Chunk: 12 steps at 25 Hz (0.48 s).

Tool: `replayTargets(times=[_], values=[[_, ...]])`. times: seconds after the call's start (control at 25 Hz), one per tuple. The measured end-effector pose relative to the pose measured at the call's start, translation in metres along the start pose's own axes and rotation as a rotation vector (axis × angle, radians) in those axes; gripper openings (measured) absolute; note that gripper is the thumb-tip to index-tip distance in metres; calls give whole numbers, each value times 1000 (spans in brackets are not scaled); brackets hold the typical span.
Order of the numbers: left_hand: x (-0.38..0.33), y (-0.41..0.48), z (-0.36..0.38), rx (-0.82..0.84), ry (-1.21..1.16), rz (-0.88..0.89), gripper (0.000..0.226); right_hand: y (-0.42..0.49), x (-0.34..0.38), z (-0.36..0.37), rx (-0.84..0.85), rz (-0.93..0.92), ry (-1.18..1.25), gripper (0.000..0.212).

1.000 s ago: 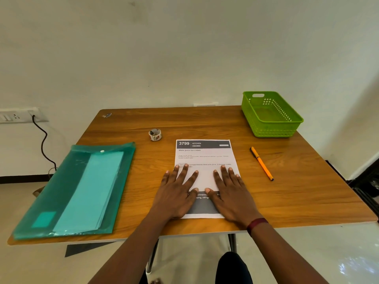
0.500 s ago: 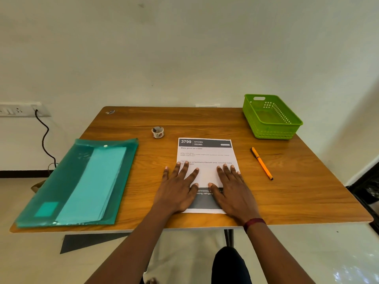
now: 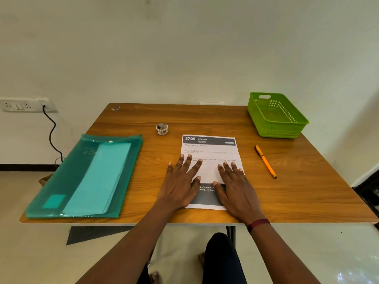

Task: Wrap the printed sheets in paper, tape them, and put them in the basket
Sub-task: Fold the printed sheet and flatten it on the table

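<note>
At table (image 3: 307, 191) edge, pressing printed sheets (image 3: 211, 152) flat with left hand (image 3: 180, 185) and right hand (image 3: 235, 189), fingers straight, gripping nothing. Probably steadying them for wrapping.

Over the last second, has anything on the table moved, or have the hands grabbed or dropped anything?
Nothing visibly changed. The left hand and right hand stay flat on the printed sheets, gripping nothing. The tape roll, pen, green basket and teal folder lie where they were; only the head view shifted slightly.
</note>
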State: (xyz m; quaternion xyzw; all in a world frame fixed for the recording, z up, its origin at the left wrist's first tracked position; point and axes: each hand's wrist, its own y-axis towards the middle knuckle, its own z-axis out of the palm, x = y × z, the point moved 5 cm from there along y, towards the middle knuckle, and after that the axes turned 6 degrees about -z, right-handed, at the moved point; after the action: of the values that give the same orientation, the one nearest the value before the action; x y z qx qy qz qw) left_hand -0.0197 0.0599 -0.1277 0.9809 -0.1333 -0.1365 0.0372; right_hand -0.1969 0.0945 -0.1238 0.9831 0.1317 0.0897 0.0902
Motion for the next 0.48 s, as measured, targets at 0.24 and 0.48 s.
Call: replayTargets(times=[0.24,0.48], values=[[9,6,-20,-52,-96,3,59,31,31,-16,-45,-61,73,78],[72,10,-52,-91,-23,-91,59,86,96,-17,-41,-277,106,62]])
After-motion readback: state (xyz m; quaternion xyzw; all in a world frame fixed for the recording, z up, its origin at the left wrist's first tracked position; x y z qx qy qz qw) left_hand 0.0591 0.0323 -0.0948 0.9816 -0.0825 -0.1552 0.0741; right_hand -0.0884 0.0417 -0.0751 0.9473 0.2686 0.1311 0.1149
